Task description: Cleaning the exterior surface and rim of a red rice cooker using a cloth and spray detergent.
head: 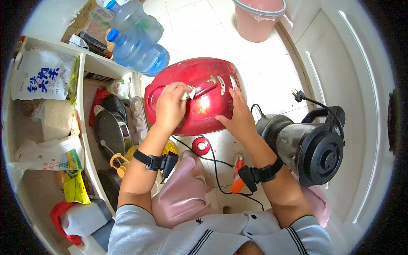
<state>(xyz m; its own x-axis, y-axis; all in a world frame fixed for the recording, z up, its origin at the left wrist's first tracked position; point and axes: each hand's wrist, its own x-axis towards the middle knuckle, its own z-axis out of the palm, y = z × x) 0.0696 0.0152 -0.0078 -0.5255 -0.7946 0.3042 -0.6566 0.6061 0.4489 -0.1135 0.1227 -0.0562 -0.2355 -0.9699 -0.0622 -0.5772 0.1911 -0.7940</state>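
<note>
A glossy red electric cooker (204,119) with a closed lid and a raised lid handle stands before me on the tiled floor. My left hand (172,102) grips a crumpled whitish cloth (189,92) and presses it on the lid beside the handle's near end. My right hand (237,111) rests with spread fingers on the cooker's right edge, near its control panel, with nothing held. Below the cooker a small round red part (201,146) with a pale centre lies on the floor, beside a black power cord (215,169).
A blender with a black lid (322,153) and its plug (299,95) are at right. An orange-capped bottle (238,172) is near my legs. Blue water bottles (140,54) stand at upper left, by open shelves (81,95) holding bags and pans. A pink bin (258,27) is at the top.
</note>
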